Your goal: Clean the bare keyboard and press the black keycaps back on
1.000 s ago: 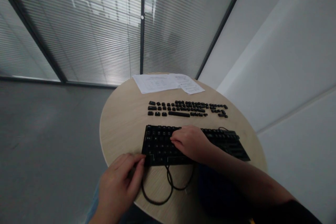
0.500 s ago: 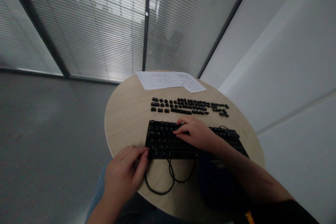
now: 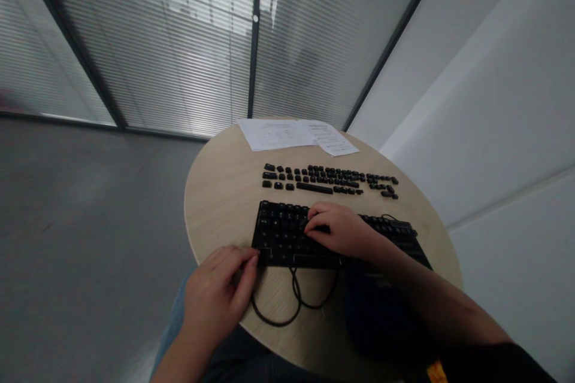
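A black keyboard (image 3: 278,239) lies on the round wooden table, its lower rows bare of keycaps. My left hand (image 3: 220,290) pinches the keyboard's near left corner between thumb and fingers. Over the upper middle rows, my right hand (image 3: 339,227) is closed in a pinch, fingertips down at the keys; whatever they hold is too small and dark to make out. Behind the keyboard, loose black keycaps (image 3: 275,175) are laid out in rows, with a long spacebar (image 3: 314,188) in the front row. My right hand and forearm hide part of the keyboard.
A black cable (image 3: 276,324) loops near the front edge of the table (image 3: 211,191). Printed sheets of paper (image 3: 281,136) lie at the back. Something dark blue (image 3: 372,317) sits beneath my right forearm. A glass partition with blinds (image 3: 179,42) stands beyond.
My right fingers have drawn closer together and shifted slightly right over the keys. My left hand keeps its hold on the corner. The whole view has moved a little.
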{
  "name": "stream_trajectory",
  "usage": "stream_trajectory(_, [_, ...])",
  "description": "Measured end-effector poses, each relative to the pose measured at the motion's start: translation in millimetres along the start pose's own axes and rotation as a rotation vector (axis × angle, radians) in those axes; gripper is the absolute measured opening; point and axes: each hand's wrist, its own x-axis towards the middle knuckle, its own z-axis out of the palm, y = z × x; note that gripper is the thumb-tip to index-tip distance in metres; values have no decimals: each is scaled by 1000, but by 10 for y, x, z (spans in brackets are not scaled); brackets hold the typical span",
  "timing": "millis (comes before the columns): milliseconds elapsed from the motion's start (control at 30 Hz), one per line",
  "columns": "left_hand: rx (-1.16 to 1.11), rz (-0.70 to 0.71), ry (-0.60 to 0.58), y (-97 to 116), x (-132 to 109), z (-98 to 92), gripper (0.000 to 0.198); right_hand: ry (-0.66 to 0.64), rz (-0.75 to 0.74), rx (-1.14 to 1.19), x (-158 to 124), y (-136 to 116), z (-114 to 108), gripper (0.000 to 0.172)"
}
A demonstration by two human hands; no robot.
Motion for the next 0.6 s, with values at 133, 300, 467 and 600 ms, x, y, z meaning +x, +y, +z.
stream_trajectory(133, [-10,0,3,10,3,-12,13,19,9,20,-13,0,-40,5])
stream_trajectory(300, [-19,3,12,29,21,-24,13,44,85,-57,-20,-6,-35,9])
stream_trajectory(467, [-18,-2,-2,27,11,-28,13,32,68,-78,-6,12,32,21])
stream_trajectory(600, [-13,-18,-18,5,-10,-21,14,81,32,-65,1,8,78,13])
